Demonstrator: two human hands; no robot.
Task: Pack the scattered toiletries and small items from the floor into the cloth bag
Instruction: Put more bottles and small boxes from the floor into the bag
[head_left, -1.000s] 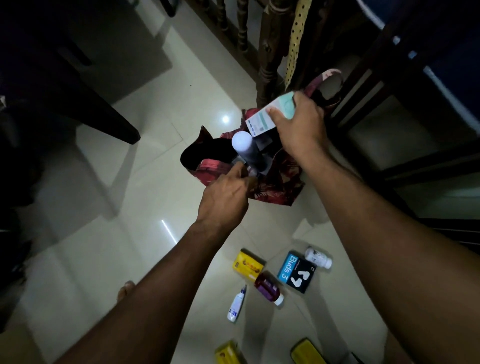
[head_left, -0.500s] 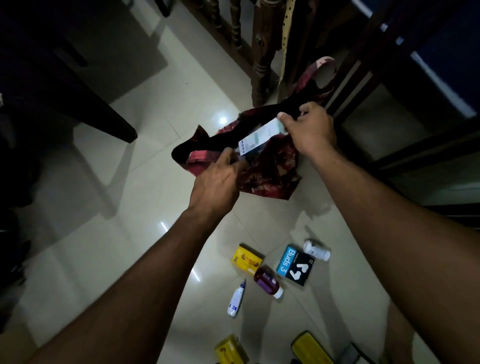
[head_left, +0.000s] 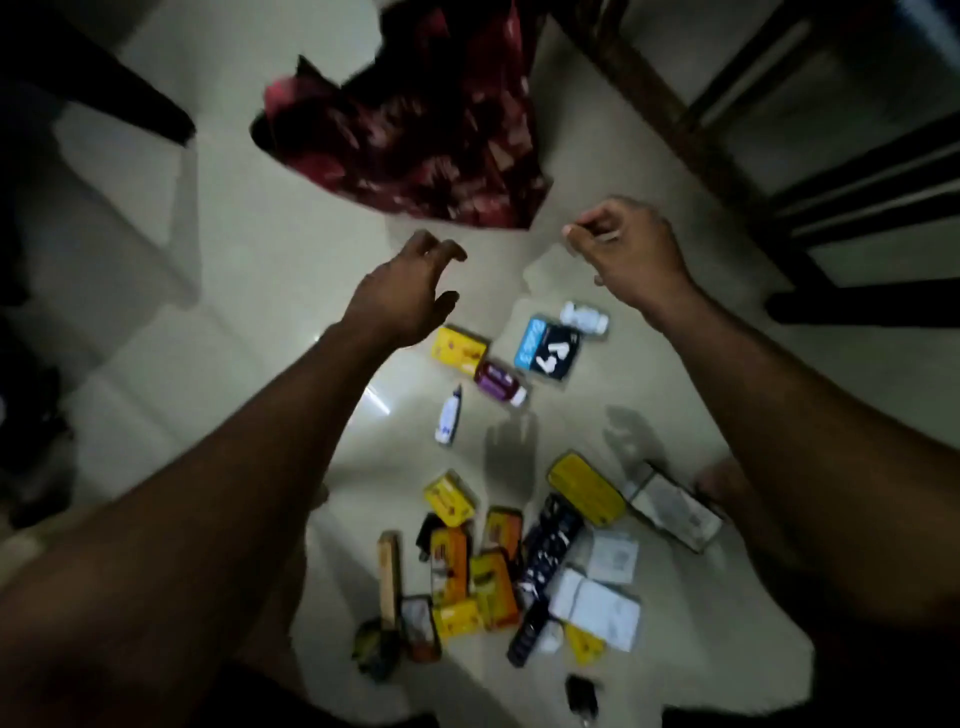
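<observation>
The dark red patterned cloth bag (head_left: 415, 140) lies slumped on the pale tiled floor at the top centre. My left hand (head_left: 405, 291) hovers below it, fingers curled apart, holding nothing. My right hand (head_left: 628, 254) hangs to the right of it, empty, fingers loosely bent. Between and below the hands lie a yellow box (head_left: 460, 349), a purple bottle (head_left: 500, 383), a blue and black earbuds box (head_left: 545, 351), a small white bottle (head_left: 584, 317) and a white tube (head_left: 449, 415). Nearer me sits a heap of several yellow boxes (head_left: 478, 571), white cartons (head_left: 597, 603) and a dark tube (head_left: 550, 551).
A dark wooden chair frame (head_left: 779, 171) stands at the upper right. A dark furniture leg (head_left: 104, 83) crosses the upper left. A flat yellow tin (head_left: 584, 488) and a grey carton (head_left: 675, 512) lie at the right of the heap.
Both hands have let go of the bag and the white carton and pulled back toward me. The carton is out of sight. My view has tilted down, showing the heap.
</observation>
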